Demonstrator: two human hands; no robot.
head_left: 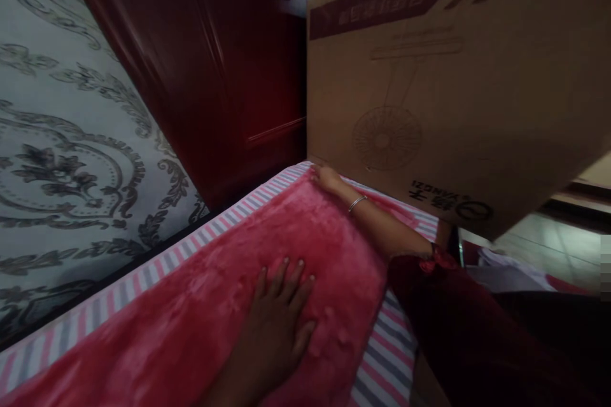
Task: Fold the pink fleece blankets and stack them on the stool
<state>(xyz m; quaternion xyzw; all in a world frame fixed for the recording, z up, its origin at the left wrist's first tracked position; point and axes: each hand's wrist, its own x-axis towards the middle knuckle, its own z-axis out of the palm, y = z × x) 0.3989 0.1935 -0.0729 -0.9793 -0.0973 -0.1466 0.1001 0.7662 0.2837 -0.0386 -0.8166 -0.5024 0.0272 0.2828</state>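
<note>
Red plush blanket (200,305), spread over a striped sheet (386,340); what carries the two is covered, so cannot be identified. Left hand (274,327): palm down on the pile near the middle of the blanket, fingers spread wide, gripping nothing. Right hand (329,181): at the far corner, fingers bent over the edge; cannot tell whether they pinch the cloth or only press it. Handling, by judgement: soft and limp, no stiffness, moderate weight for its thickness, not fragile; the nap should grip skin well but may drag or ruck against the sheet. Best hold, judged likewise: the far corner or the long hem, a pinch of edge between thumb and fingers, flat palm elsewhere for smoothing. Faint ripples show in the surface around the left hand. Outward: striped margin bare along the left side and at the near right. A large cardboard box (501,95), fan drawing and inverted print on its face, stands just beyond the right hand and crowds that corner; contact with the sheet not clear. Dark red panel (229,44) closes off the far end; patterned wall (62,172) bounds the left. Tiled floor (529,248) at right.
</note>
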